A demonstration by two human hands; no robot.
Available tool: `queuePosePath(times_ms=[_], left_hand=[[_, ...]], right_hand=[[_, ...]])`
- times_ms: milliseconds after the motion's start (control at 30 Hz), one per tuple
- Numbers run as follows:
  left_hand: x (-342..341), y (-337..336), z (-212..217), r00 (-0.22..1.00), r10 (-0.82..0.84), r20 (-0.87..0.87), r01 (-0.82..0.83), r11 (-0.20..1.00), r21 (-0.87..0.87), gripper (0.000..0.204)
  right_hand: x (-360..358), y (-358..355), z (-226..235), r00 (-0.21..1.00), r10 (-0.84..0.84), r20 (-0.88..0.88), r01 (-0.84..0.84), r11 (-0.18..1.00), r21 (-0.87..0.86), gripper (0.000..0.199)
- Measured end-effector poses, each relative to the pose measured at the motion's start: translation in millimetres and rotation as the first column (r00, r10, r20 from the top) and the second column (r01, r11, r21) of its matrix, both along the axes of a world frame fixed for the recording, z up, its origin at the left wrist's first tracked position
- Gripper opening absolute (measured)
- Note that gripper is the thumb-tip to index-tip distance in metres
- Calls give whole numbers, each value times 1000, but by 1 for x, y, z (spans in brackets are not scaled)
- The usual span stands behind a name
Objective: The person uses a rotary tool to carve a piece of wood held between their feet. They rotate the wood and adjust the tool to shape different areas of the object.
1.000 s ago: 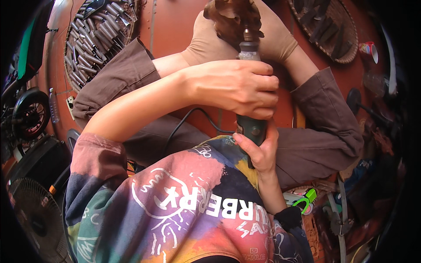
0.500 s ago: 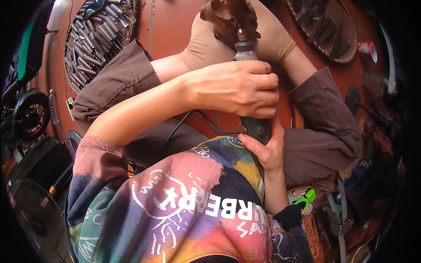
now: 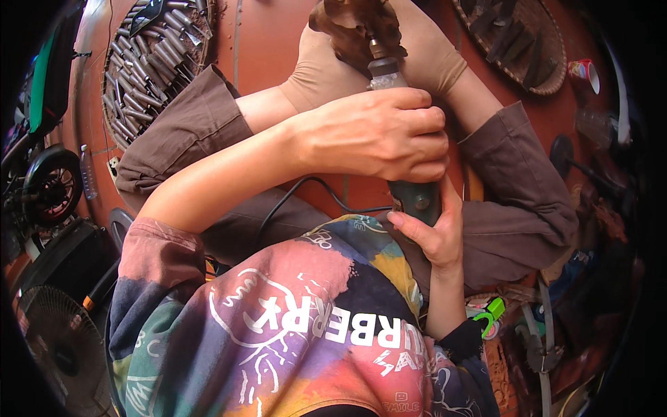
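Both hands are closed around a dark green corded die grinder [image 3: 420, 201], its collet end pointing away from me. My left hand [image 3: 389, 135] wraps over the front of its body, near the grey collar. Lower down, my right hand [image 3: 442, 229] grips the rear from the right side, thumb along the body. At the far end the tool's tip meets a brown carved wooden piece [image 3: 356, 31], clamped between my two sock-covered feet [image 3: 326, 76]. The exact contact point of the bit is hidden by the carving.
A round woven basket [image 3: 210, 48] of metal-shafted carving tools sits at the far left; another basket [image 3: 556, 82] holds dark pieces at the far right. A black cord [image 3: 306, 182] runs to the grinder. A fan [image 3: 62, 347] stands at left, a bright green object [image 3: 493, 309] at right.
Both hands and the grinder's rear have shifted slightly to the right. The carving and the tool's tip have moved a little to the left, so the tool slants more.
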State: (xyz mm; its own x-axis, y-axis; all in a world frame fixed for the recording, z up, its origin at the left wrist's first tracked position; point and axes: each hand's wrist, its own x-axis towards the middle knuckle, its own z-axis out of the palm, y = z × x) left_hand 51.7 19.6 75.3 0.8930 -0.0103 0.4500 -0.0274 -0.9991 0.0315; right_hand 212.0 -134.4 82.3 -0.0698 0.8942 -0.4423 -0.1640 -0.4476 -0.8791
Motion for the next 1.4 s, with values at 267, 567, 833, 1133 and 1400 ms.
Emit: queuePosePath(times_ms=[267,567,833,1133,1400], left_hand=[[-2,-1,2,1000,-4,-18,4,1000,-5,26],[-4,0,5,997,-39,-68,39,999,2,28],[-11,1,9,990,-82,-115,83,997,4,27],[-10,-1,8,989,-79,-124,79,997,-8,27],[-11,1,11,988,-67,-141,69,998,10,26]], right_hand=[[-3,-3,-6,1000,-21,-4,21,998,66,59],[-12,-6,-6,997,-54,-55,58,996,74,55],[-21,-13,-8,999,-30,-46,32,998,52,53],[-21,-15,-10,995,-48,-86,51,998,34,55],[-21,-13,-12,997,-38,-69,40,999,22,56]])
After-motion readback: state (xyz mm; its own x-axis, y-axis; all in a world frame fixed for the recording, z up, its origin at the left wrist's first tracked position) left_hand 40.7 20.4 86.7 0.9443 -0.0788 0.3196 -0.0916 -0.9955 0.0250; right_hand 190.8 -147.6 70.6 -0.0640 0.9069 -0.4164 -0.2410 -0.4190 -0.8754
